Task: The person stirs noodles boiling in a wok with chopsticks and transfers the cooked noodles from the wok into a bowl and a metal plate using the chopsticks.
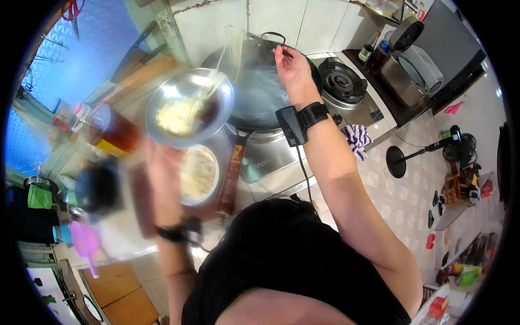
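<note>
My left hand (162, 165), smeared by motion, grips the near rim of a shiny metal bowl (154, 124). Pale noodles (179, 115) lie in this bowl, which is tilted over the counter beside the wok. My right hand (294, 66) is closed round thin chopsticks (254, 38), partly blurred, above the wok. Strands of noodles hang from their far end and trail down into the metal bowl. Steam rises from the dark wok (262, 100), which sits on the stove with its wooden handle (232, 173) toward me. Below the metal bowl stands a white bowl (217, 181) with pale contents.
A second burner (342, 81) and a rice cooker (406, 76) with its lid up are on the right. A striped cloth (356, 140) hangs at the counter edge. Leftward stand a jug of amber liquid (116, 130), a dark round object (97, 187) and a pink ladle (85, 239).
</note>
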A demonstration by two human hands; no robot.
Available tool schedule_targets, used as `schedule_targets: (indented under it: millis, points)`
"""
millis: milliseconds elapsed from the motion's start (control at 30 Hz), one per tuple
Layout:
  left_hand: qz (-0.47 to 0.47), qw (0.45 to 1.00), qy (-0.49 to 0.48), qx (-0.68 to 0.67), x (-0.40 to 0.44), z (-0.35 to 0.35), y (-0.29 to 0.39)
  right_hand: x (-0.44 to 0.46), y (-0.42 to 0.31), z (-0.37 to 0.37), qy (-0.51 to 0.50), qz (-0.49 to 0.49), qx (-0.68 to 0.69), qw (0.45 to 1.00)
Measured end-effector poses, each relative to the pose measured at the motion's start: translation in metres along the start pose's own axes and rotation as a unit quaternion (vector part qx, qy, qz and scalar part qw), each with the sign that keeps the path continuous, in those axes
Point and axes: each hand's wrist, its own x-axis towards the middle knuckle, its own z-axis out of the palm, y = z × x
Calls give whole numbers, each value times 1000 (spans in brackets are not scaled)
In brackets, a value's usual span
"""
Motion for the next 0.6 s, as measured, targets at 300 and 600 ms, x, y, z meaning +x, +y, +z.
schedule_targets:
  millis: [300, 600]
  points:
    - [-11, 1000, -7, 4, 12, 6, -10, 3, -77, 46, -132, -91, -77, 984]
    - [-9, 998, -59, 23, 33, 12, -27, -34, -120, 141, -259, -105, -104, 954]
